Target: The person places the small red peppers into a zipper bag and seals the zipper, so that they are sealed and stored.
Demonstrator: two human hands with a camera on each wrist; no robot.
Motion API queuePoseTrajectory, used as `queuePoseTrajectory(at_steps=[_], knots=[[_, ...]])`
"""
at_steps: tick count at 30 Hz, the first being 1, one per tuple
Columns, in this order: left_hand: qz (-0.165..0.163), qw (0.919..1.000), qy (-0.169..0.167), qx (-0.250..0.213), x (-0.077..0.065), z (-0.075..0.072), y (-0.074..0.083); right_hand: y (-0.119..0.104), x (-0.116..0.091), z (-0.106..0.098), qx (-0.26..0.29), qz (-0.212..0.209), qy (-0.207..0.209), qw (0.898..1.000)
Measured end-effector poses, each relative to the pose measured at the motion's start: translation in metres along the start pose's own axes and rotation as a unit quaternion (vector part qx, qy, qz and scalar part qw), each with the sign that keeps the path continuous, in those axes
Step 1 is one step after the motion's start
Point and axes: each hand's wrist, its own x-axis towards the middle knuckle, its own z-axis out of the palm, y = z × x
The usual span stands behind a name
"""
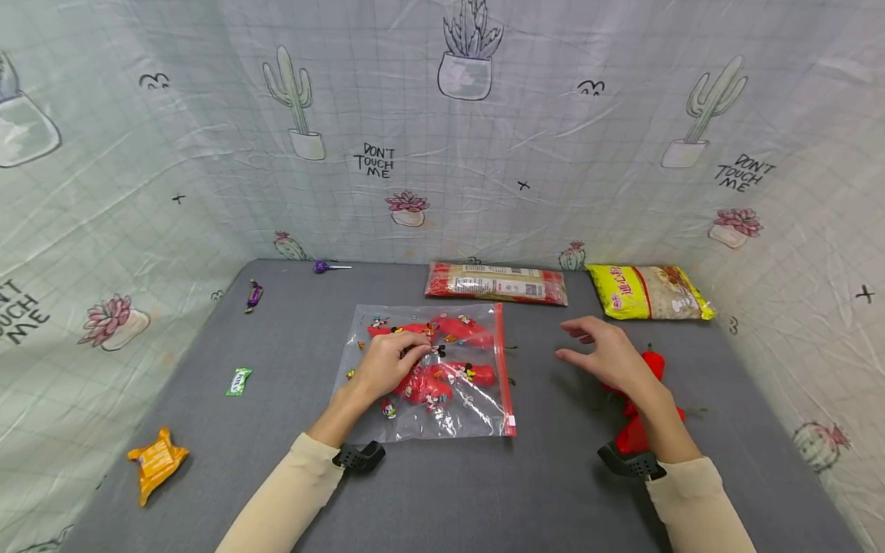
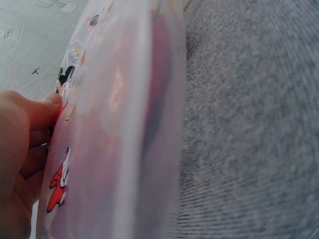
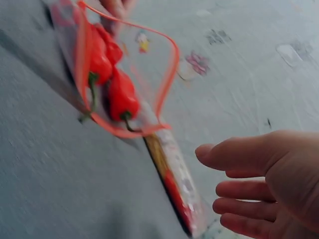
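While the left grip point(image 1: 392, 361) pinches the clear bag point(image 1: 470, 418), the right grip point(image 1: 608, 349) is released

Where the left grip closes thumb and fingers on the printed upper film, near the bag's middle, the bag lies beneath it on the grey bench point(image 1: 415, 499); the right grip is relaxed, fingers loosely bent and thumb apart, over the bench to the right of the bag and separated from it by a gap.

Clear bag, one: cartoon figures on the film; red zip strip point(image 1: 507, 369) along its right edge, facing the right grip; mouth gaping in the right wrist view; bagged peppers point(image 1: 425, 384) inside, red, under and around the left grip, with green stems point(image 1: 512, 382) reaching past the strip.

Loose peppers point(image 1: 653, 366), red, count uncertain: on the bench beneath the right hand and forearm, partly hidden by them.

Back of the bench: long packet point(image 1: 494, 284), red and clear, behind the bag; yellow packet point(image 1: 650, 292), to its right; purple lollipop point(image 1: 321, 266), at the far left.

Left of the bench, far to near: purple sweet point(image 1: 254, 296); green sachet point(image 1: 238, 382); orange packet point(image 1: 159, 465).

Wear: black band point(image 1: 359, 457) and cream sleeve point(image 1: 290, 491) at the left wrist; the like at the right.
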Motion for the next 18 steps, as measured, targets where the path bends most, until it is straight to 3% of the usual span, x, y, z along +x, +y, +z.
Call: queuePoseTrajectory(at_steps=[18], knots=[[0.009,0.9999,0.013,0.003,0.001,0.0,-0.003,0.041,-0.014,-0.039,-0.057,0.106,-0.037,0.992]])
